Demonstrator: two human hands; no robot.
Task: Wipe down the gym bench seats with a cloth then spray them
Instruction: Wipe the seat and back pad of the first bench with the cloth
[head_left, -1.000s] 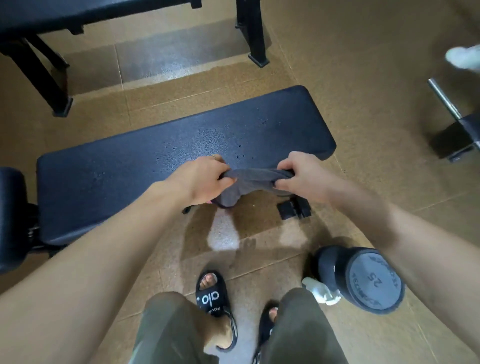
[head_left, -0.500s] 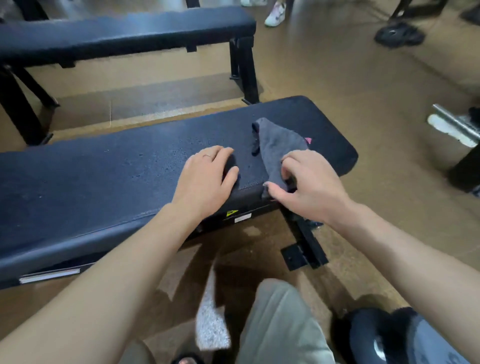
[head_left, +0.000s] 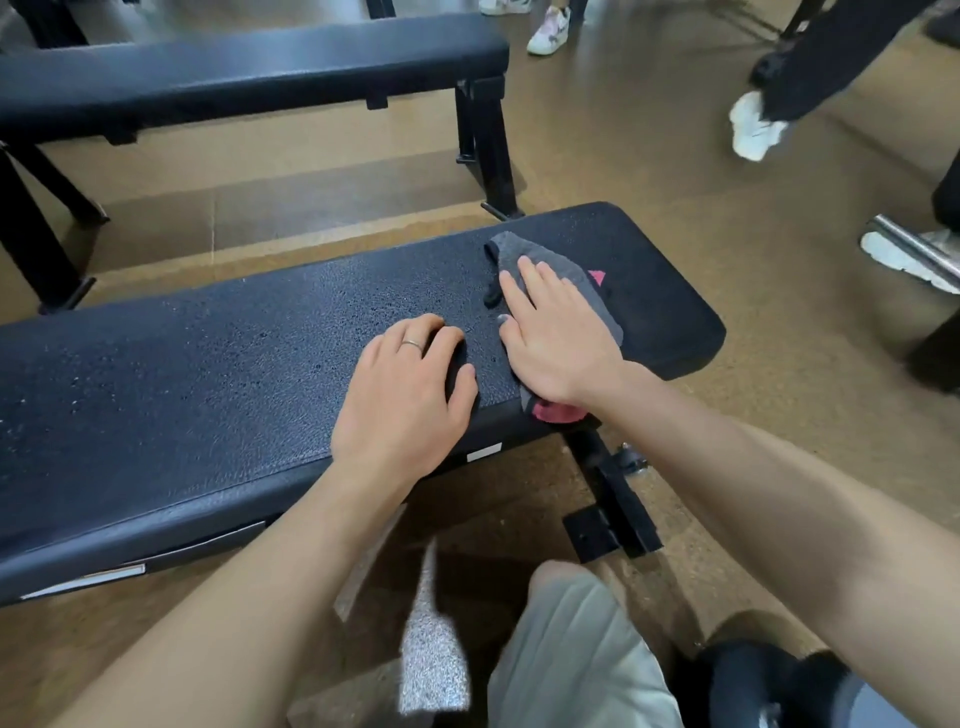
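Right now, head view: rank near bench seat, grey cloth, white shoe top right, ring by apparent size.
1. Near bench seat
2. Grey cloth, partly hidden under the right hand
3. White shoe, farther away, so unsure against the cloth
4. Ring

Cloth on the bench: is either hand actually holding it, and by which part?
Neither grips it. The right hand presses flat on the middle of the cloth; the left hand rests on the bench beside it.

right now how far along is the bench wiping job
Early on. Done: the grey cloth is laid on the near bench seat. In hand: the right hand presses it flat, the left hand braces on the seat. Left: droplets on the seat, the far bench, any spraying; no spray bottle in view.
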